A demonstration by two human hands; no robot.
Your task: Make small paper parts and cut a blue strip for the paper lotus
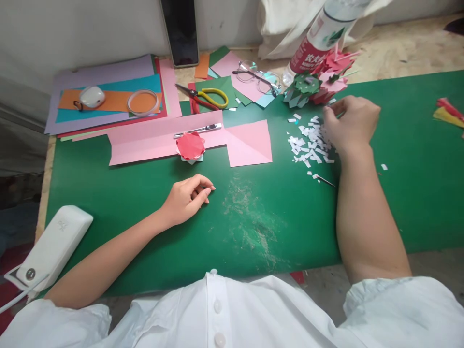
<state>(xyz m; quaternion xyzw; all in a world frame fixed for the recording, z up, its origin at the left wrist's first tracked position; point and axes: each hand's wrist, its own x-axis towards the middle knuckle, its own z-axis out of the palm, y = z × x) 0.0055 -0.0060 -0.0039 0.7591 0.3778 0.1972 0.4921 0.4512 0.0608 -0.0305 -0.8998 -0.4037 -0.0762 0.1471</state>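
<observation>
Near the far edge of the desk (416,193), the right hand (352,122) curls beside paper flowers (308,84) and scraps (316,137); its grip I cannot tell. The left hand (189,197) lies half-curled, apparently empty, near the red flower (191,146). Scrap-picking seems the step; next calls for a light pinch.

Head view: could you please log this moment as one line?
left hand: near red paper flower, nothing visibly held | right hand: at white scraps, grip unclear

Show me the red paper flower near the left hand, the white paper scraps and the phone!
Red paper flower (190,146): head view, on its red top.
White paper scraps (314,137): head view, on the heap's middle.
Phone (180,32): head view, on its dark screen.
</observation>
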